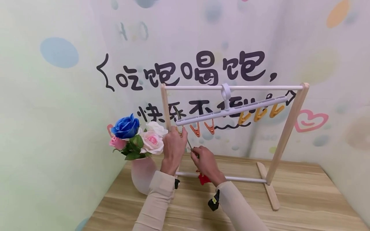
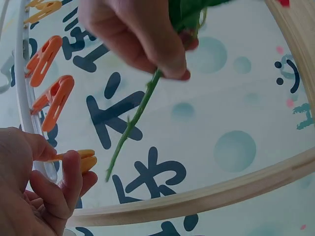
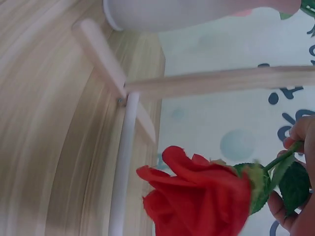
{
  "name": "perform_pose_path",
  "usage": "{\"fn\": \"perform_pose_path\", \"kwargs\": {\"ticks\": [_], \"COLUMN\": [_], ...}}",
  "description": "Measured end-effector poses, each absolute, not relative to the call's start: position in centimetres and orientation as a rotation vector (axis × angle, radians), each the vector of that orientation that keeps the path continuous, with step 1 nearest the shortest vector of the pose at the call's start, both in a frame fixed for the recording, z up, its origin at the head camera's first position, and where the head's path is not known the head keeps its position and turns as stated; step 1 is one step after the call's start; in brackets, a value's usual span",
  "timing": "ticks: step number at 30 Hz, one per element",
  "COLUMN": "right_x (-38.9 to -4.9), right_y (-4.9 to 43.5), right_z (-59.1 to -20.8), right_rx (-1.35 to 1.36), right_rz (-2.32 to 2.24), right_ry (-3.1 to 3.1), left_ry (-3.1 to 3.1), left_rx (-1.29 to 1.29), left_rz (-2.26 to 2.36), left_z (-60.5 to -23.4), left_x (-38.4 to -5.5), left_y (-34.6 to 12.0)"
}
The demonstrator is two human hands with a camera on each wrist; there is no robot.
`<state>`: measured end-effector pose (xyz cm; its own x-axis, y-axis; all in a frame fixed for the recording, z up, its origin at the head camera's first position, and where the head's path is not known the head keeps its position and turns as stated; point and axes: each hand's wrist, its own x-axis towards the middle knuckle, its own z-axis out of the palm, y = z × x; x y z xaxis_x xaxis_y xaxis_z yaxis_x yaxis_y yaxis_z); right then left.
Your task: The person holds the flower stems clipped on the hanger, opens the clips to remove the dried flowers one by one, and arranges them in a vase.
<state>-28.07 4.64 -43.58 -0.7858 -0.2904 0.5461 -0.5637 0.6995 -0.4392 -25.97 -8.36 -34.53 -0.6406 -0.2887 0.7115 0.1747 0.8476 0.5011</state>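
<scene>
My left hand (image 1: 173,147) pinches a yellow clothespin (image 2: 87,162) at the left end of the white hanger (image 1: 202,117). In my right hand (image 1: 206,162) is an artificial red rose (image 3: 202,191), gripped by its green stem (image 2: 130,128) near the leaves. Its bloom hangs downward, and the thorny stem slants up toward the clothespin, its tip apart from it in the left wrist view. Beside my left hand, two orange clothespins (image 1: 210,127) hang from the hanger. Further right on it are several yellow clothespins (image 1: 260,115).
The hanger hooks over the top bar of a wooden frame (image 1: 286,138) standing on the wood-grain table (image 1: 242,205). Left of the frame, close to my left forearm, stands a pale vase (image 1: 142,173) with blue, pink and white artificial roses (image 1: 152,141). A printed curtain (image 1: 72,112) hangs behind.
</scene>
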Motion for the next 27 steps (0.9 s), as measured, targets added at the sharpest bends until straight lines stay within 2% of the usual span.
{"fn": "perform_pose_path", "kwargs": {"ticks": [9, 15, 20, 27], "right_x": [-28.0, -27.7, -27.0, -25.8], "right_y": [7.3, 9.0, 10.3, 11.6], "right_z": [-44.8, -45.4, -44.8, -43.7], "right_rx": [0.580, 0.583, 0.627, 0.636], "right_rz": [0.728, 0.571, 0.448, 0.199], "right_ry": [-2.477, -2.485, -2.448, -2.401], "left_ry": [-2.171, -2.136, -2.101, -2.202], "left_rx": [0.084, 0.062, -0.157, -0.542], "left_rz": [-0.778, -0.833, -0.575, -0.177], "left_z": [-35.2, -37.0, -39.0, -41.5], "left_x": [-25.8, -24.1, -22.8, -22.8], "left_y": [-8.7, -8.5, -7.7, -5.6]}}
